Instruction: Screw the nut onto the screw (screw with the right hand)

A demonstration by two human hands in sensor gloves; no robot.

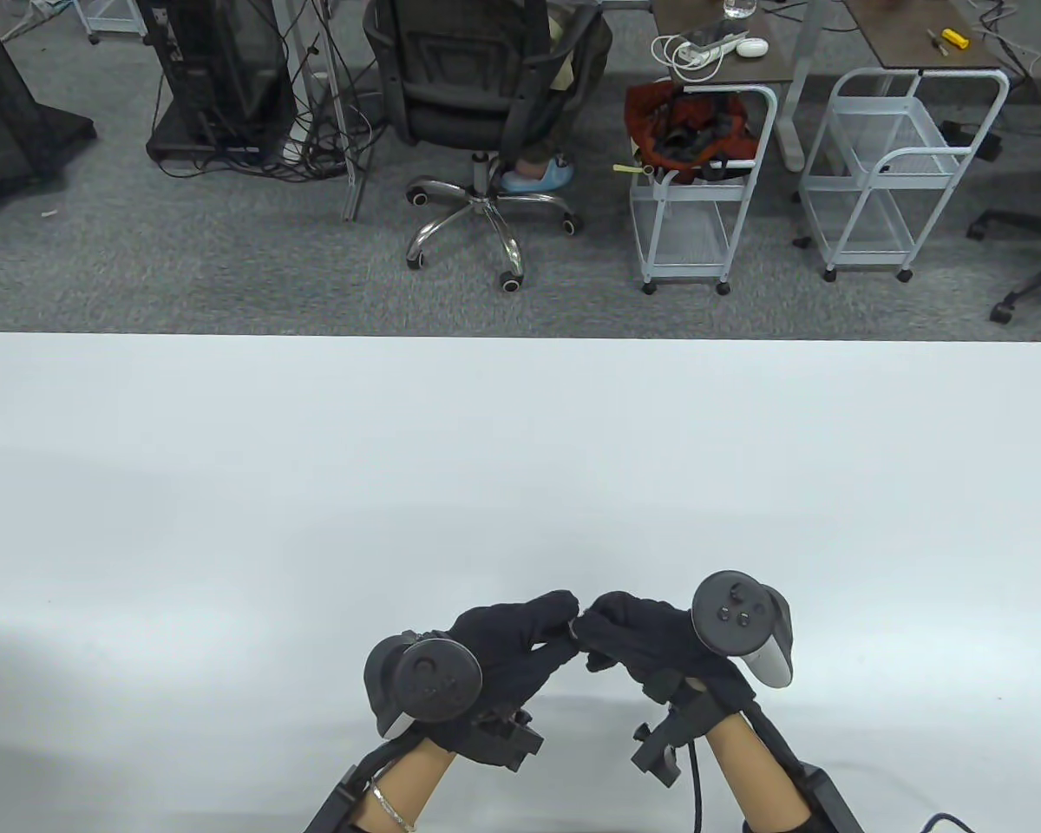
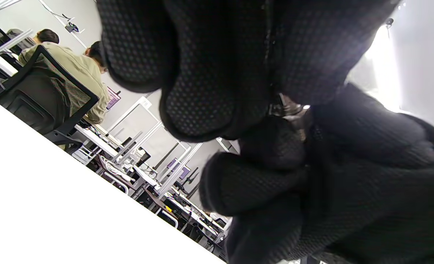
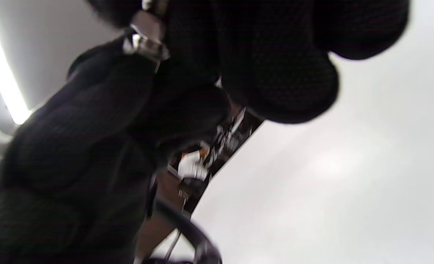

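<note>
Nearest the camera, two black-gloved hands meet fingertip to fingertip just above the near edge of a white worktop [image 1: 520,451]. The left hand [image 1: 507,646] and the right hand [image 1: 651,638] each carry one round tracker strapped to the back, two trackers in all.

Between the fingertips sits small metal hardware. In the right wrist view a silvery piece, apparently the nut [image 3: 146,43] on the screw, shows at the top between the dark fingers, blurred. In the left wrist view a small metal glint of the screw [image 2: 288,109] shows where the two hands press together. From the table view almost nothing of the metal can be seen, as the fingers cover it. The two hands face each other left to right with the hardware between them, but which way the screw's long axis points cannot be told. One nut and one screw are all that can be made out.

Both grips are narrow, fingers curled tightly around the hardware: the left hand pinches the screw, the right hand pinches the nut.

Beyond the worktop lies grey carpet with one black office chair [image 1: 477,95], two white wire carts [image 1: 703,200], and a dark stand on the left.
</note>
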